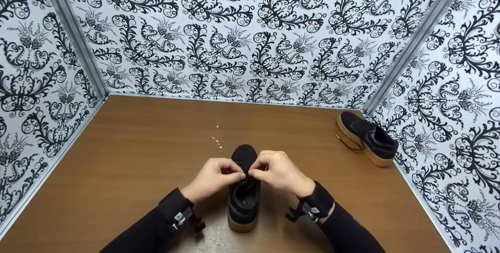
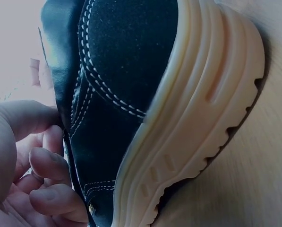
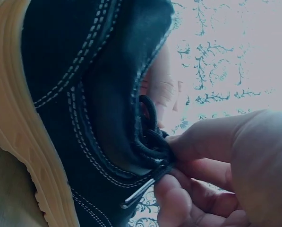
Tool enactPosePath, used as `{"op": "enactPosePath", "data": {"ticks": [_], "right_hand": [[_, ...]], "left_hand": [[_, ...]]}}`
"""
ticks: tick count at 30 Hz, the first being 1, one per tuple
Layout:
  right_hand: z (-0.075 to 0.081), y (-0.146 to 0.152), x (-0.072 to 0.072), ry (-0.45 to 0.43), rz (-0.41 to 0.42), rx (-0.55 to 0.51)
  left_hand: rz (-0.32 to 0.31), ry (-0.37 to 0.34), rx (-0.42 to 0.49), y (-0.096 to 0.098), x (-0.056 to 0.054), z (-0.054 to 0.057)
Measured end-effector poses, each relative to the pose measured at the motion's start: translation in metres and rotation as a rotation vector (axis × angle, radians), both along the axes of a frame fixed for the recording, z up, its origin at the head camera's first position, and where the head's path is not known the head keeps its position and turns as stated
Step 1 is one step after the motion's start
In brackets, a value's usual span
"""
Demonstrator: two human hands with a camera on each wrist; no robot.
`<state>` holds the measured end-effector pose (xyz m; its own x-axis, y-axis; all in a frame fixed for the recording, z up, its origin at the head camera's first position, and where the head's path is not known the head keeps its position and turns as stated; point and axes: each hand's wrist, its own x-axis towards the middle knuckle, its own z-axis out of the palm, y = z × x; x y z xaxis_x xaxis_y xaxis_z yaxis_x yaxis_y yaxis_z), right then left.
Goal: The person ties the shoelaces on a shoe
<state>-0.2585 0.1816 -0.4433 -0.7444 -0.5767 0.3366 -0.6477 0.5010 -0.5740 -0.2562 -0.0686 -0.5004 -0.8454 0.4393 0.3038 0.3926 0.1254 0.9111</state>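
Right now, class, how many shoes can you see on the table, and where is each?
2. The near shoe stands at the front middle of the table, toe pointing away; the far shoe is at the right edge, by the wall. No third shoe shows.

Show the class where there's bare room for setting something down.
Bare: the table between left wall and white specks, and between right hand and far shoe, short of its loose lace. Crowded: the near shoe, with right hand and left hand at its laces.
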Motion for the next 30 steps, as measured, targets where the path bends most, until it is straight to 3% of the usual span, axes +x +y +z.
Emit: {"op": "enactPosePath", "data": {"ticks": [8,13,30], "right_hand": [[0.008,0.003,0.002,-0.085,-0.035,0.07],[0.007,0.003,0.002,-0.065,-0.054,0.101],[-0.004,-0.004,0.004,0.023,-0.053,0.029]], "left_hand": [[0.008,-0.004,-0.006,0.001,0.0,0.001],[0.012,-0.007,-0.009,0.001,0.0,0.002],[-0.004,-0.002,0.023,0.002,0.0,0.0]]}}
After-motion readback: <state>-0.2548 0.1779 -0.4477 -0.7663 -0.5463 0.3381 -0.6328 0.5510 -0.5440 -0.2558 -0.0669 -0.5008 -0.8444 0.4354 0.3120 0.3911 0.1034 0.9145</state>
